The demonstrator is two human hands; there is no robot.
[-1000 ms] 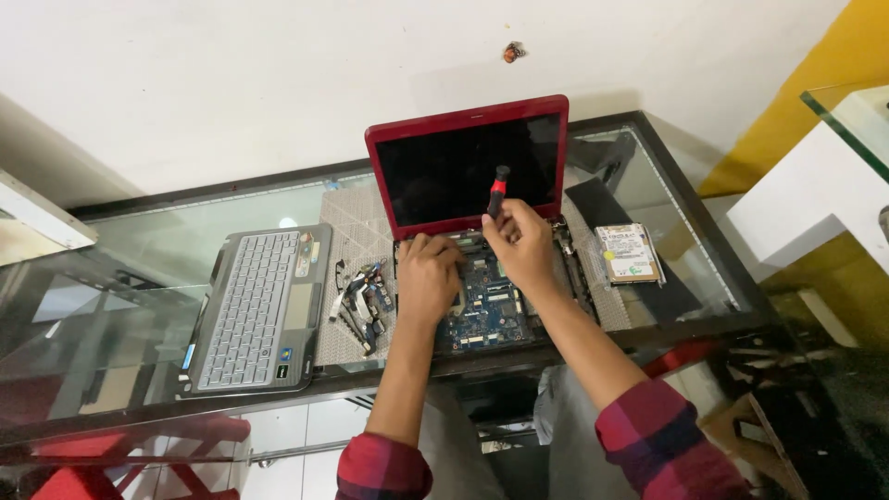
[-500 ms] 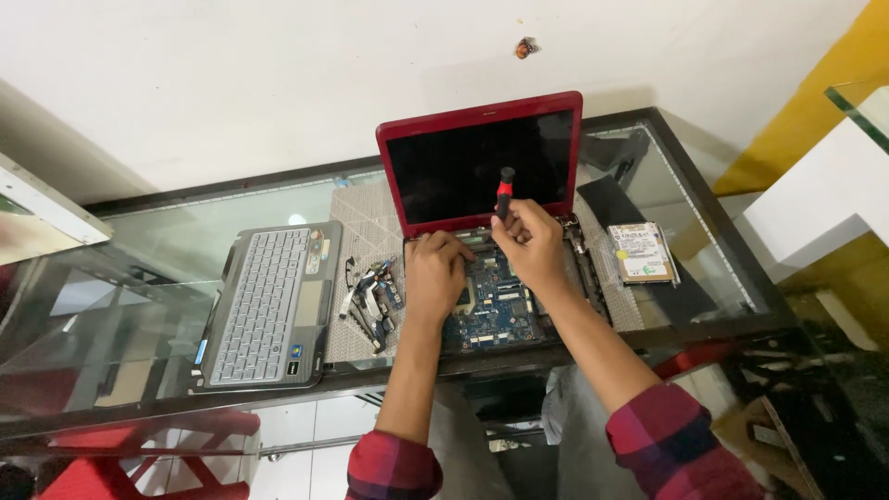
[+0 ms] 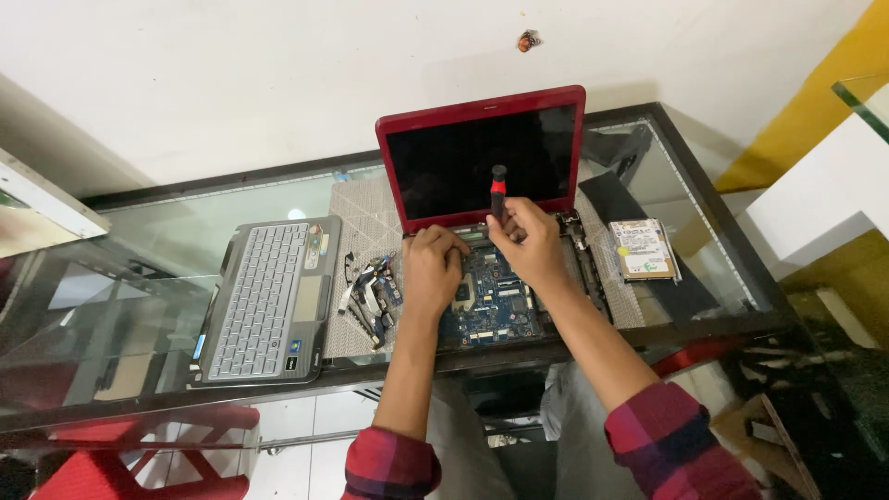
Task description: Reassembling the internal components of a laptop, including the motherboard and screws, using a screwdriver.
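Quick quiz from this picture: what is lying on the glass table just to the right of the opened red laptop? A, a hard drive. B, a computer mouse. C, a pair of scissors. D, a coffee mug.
A: a flat, silver rectangular hard drive lies on the glass table right of the red laptop, whose circuit board is exposed under both hands.

Glossy glass table (image 3: 148, 306), matt screen (image 3: 482, 157)
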